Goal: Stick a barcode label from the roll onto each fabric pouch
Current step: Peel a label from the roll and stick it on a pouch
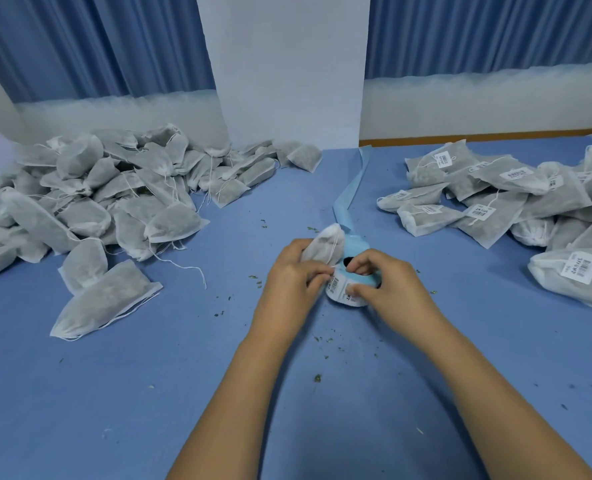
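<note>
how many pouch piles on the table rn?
2. Unlabelled pile on the left of the table; labelled pile on the right. Both piles run off frame. One loose pouch is in the left hand by the label roll.

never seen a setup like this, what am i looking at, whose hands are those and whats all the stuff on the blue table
There is no machine here. This is one picture from a wide-angle camera worn on a person's head, looking down at their own two bare hands. The left hand holds one fabric pouch. The right hand grips the label roll, whose blue backing strip trails away across the blue table. On the left lies a pile of pouches without labels; on the right, a pile of pouches that already carry barcode labels. Small green crumbs are scattered around.
</note>
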The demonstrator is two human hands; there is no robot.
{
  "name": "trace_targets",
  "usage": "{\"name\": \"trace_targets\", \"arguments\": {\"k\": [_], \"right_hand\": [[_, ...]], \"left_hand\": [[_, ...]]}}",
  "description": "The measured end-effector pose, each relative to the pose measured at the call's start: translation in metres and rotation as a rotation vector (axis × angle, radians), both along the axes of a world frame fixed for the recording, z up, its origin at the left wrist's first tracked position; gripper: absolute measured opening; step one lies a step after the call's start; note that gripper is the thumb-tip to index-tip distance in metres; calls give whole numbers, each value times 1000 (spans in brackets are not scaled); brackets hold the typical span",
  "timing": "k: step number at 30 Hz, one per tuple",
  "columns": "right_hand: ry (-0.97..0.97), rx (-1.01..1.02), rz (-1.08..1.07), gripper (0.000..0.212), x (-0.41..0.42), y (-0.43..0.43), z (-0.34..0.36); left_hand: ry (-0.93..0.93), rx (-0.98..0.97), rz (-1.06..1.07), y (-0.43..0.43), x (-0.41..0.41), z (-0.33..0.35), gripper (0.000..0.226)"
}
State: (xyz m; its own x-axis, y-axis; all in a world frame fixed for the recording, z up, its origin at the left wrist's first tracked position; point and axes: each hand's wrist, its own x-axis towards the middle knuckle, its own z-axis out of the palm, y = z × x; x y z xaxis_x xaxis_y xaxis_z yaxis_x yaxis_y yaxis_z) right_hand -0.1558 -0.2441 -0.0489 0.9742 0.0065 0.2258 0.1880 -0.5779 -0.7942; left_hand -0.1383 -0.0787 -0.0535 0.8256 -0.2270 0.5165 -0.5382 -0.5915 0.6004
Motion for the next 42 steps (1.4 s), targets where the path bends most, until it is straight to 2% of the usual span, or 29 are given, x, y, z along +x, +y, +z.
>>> {"name": "trace_targets", "arguments": {"k": [2, 6, 9, 13, 18, 21, 23, 25, 27, 30, 32, 34, 35, 37, 39, 42], "right_hand": [[-15, 155, -70, 30, -2, 4, 0], [23, 409, -145, 23, -3, 6, 1], [71, 585, -187, 20, -4, 7, 2], [71, 638, -215, 19, -5, 8, 1], [84, 630, -181, 21, -6, 8, 2], [78, 561, -166, 24, -4, 6, 4], [50, 468, -174, 26, -3, 5, 3], [21, 320, -191, 27, -6, 7, 1], [-15, 83, -215, 25, -8, 11, -3], [-91, -293, -176, 16, -9, 14, -7], [-110, -393, -131, 13, -9, 13, -8], [-224, -431, -138, 14, -9, 13, -6], [-293, -371, -160, 16, -10, 14, -4], [-303, 12, -146, 24, -13, 16, 2], [-123, 463, -68, 37, -15, 19, 10], [105, 689, -73, 44, -15, 17, 17]], "left_hand": [[-22, 11, -29, -2, 0, -1, 15], [-10, 24, -93, -2, 1, 0, 34], [-34, -3, -79, -7, -1, 0, 28], [-40, -45, -58, -10, -1, -3, 15], [-30, -63, -54, -7, 0, -5, 9], [17, -151, -22, -4, 0, -1, 4], [14, -284, 113, 1, 2, 1, 7], [1, -463, 273, 10, 3, 5, 9], [2, -619, 334, 17, 3, 8, 9], [56, -796, 267, 16, -2, 13, 13], [101, -855, 206, 11, -4, 16, 15], [107, -849, 159, 7, -6, 16, 18], [91, -823, 136, 5, -7, 16, 19], [20, -714, 93, 3, -9, 14, 17], [-97, -533, 55, 1, -11, 13, 13], [-232, -361, -11, -1, -10, 9, 11]]}}
